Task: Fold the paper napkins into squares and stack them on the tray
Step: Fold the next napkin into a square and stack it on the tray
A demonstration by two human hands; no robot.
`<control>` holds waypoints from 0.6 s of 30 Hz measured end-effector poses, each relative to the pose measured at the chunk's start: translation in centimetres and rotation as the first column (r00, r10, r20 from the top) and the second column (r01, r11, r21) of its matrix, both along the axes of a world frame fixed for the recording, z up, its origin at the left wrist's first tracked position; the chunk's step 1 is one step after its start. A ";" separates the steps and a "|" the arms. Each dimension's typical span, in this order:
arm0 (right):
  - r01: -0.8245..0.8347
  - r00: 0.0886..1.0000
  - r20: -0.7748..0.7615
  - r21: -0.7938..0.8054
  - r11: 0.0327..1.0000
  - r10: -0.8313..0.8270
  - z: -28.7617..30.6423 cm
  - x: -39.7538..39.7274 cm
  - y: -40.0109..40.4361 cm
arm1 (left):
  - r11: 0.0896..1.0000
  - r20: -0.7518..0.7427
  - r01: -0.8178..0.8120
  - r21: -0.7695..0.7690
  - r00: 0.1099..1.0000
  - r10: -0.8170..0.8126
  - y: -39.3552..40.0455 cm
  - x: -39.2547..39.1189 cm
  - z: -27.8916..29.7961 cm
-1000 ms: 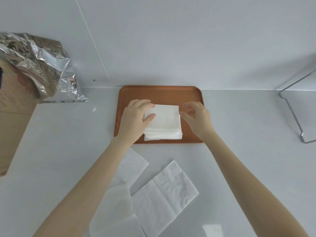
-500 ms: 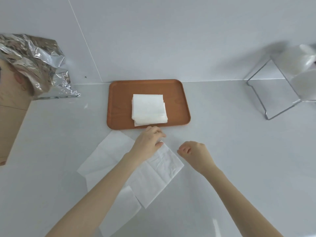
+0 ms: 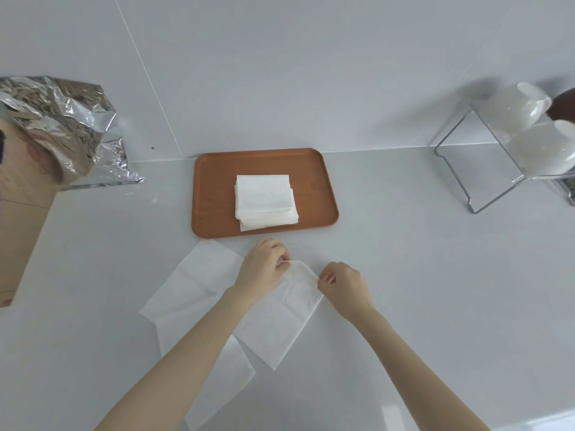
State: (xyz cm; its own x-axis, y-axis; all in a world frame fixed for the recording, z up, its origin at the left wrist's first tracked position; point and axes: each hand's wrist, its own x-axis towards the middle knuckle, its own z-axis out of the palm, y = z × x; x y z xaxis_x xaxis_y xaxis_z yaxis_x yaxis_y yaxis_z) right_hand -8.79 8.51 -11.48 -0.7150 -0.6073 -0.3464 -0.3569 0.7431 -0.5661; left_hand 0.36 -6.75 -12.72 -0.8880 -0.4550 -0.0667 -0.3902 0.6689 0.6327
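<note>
The tray point(image 3: 214, 194) is reddish-brown with faint wood grain. The stack of folded napkins point(image 3: 266, 200) on it is plain white, as are the unfolded napkins point(image 3: 193, 284) on the pale grey countertop point(image 3: 420, 275). The crumpled foil bag point(image 3: 62, 126) is shiny silver. The 2 bowls point(image 3: 541, 147) are glossy white on a chrome wire rack point(image 3: 451, 141). The cardboard box point(image 3: 18, 213) is tan.

A home kitchen: white bowls point(image 3: 525, 119) on dish rack point(image 3: 479, 194), foil point(image 3: 62, 119).

The left forearm point(image 3: 193, 356) covers part of the unfolded napkins point(image 3: 199, 284); the dish rack point(image 3: 510, 169) runs off the right edge.
</note>
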 end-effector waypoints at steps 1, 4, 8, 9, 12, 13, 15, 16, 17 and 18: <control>0.010 1.000 0.025 -0.036 0.999 -0.009 0.4 -0.3 -0.1 | 0.997 -0.008 -0.037 0.069 0.999 0.037 -0.2 0.1 0.5; 0.028 0.995 0.103 -0.156 0.987 -0.012 2.0 -1.3 -0.7 | 0.972 -0.022 -0.098 0.216 0.994 0.105 -0.8 0.5 2.6; 0.003 0.996 0.085 -0.244 0.970 0.018 4.6 -2.2 -1.4 | 0.962 -0.050 -0.119 0.248 0.990 0.135 -1.2 1.1 4.9; -0.011 0.997 0.067 -0.259 0.966 0.029 5.2 -2.4 -1.5 | 0.962 -0.053 -0.126 0.241 0.988 0.142 -1.3 1.2 5.4; -0.054 0.997 0.040 -0.306 0.951 0.069 7.2 -2.5 -1.7 | 0.961 -0.083 -0.142 0.239 0.983 0.165 -1.2 1.7 6.9; -0.067 0.996 0.041 -0.317 0.946 0.084 7.9 -2.5 -1.6 | 0.957 -0.094 -0.147 0.251 0.980 0.175 -1.2 1.9 7.5; -0.097 0.991 0.051 -0.340 0.936 0.121 9.1 -2.3 -1.2 | 0.951 -0.108 -0.148 0.272 0.977 0.183 -0.9 2.6 8.7; -0.115 0.987 0.062 -0.354 0.928 0.146 9.8 -2.2 -0.9 | 0.949 -0.113 -0.139 0.283 0.978 0.177 -0.8 3.1 9.3; -0.134 0.982 0.077 -0.368 0.920 0.174 10.4 -2.0 -0.6 | 0.947 -0.117 -0.124 0.296 0.979 0.164 -0.7 3.5 10.0; -0.156 0.975 0.092 -0.379 0.912 0.205 11.1 -1.9 -0.3 | 0.943 -0.117 -0.102 0.315 0.982 0.145 -0.6 4.0 10.6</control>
State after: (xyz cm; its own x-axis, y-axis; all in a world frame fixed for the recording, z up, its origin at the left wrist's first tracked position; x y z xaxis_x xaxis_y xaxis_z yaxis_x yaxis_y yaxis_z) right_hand -10.69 8.23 -0.38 -0.5462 -0.8233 -0.1541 -0.3725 0.4036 -0.8357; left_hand 4.40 -7.34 -2.07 -0.8363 -0.5385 -0.1026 -0.3530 0.3858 0.8523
